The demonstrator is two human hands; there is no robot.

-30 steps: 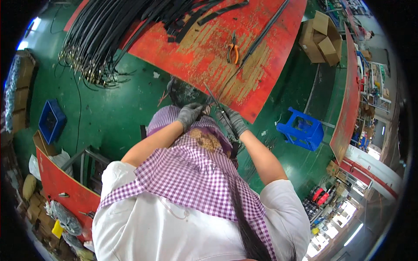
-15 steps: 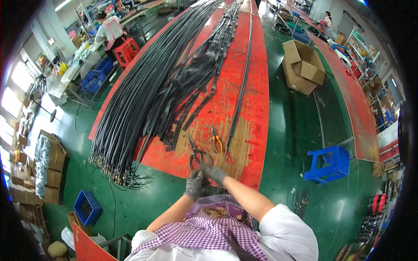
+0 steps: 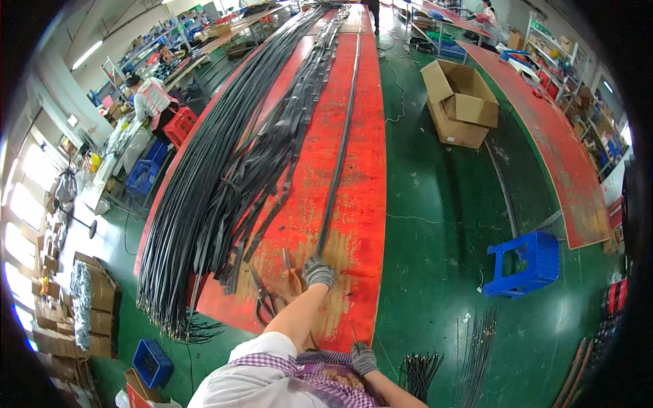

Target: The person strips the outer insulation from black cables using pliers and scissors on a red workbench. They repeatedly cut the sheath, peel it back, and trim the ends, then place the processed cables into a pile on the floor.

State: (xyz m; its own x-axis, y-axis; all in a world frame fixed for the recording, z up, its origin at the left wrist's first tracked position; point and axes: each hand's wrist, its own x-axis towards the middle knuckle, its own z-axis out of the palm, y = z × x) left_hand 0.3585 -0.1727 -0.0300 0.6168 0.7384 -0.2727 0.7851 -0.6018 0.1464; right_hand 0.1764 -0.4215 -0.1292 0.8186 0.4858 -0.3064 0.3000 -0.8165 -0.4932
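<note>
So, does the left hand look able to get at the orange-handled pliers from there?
Probably yes: the orange-handled pliers lie just left of the left hand, with nothing seen lying on them, though that hand seems occupied at the black strip.

"What's different about the left hand (image 3: 318, 273)?"

"A second ago it was over the lap, beside the other. Now it has reached out over the counter (image 3: 364, 258), its fingers curled on the long black strip (image 3: 338, 166)."

"And the right hand (image 3: 364, 358)?"

"It has pulled back from the scissors (image 3: 262, 295) to the near edge, well apart from the left."

"So the scissors?"

"In hand a second ago; now lying free of both hands."
</note>
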